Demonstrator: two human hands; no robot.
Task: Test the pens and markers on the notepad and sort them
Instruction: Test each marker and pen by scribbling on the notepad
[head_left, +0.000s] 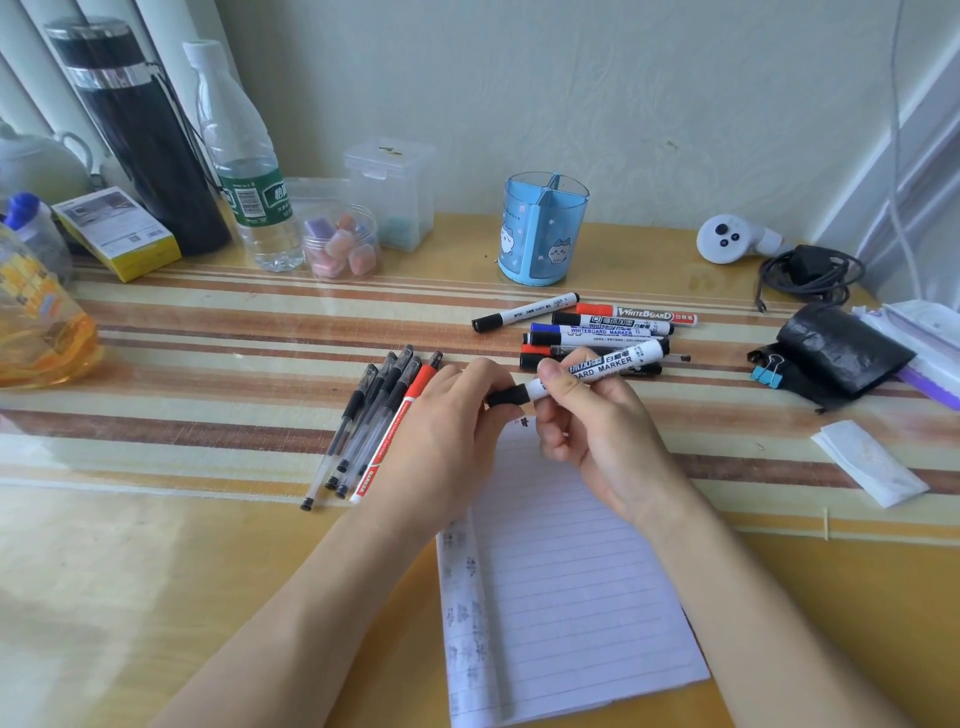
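Note:
Over the top of the lined notepad I hold a white whiteboard marker with a black cap. My right hand grips its barrel. My left hand pinches the black cap end. Small ink marks sit at the notepad's top edge. Left of my hands lies a row of several gel pens with one red marker beside them. Behind my hands is a pile of several whiteboard markers, black, blue and red capped.
A blue divided pen holder stands behind the marker pile. Bottles, a flask, clear boxes and a jar of erasers line the back left. A black pouch, binder clips, cable, white controller and folded paper lie at right.

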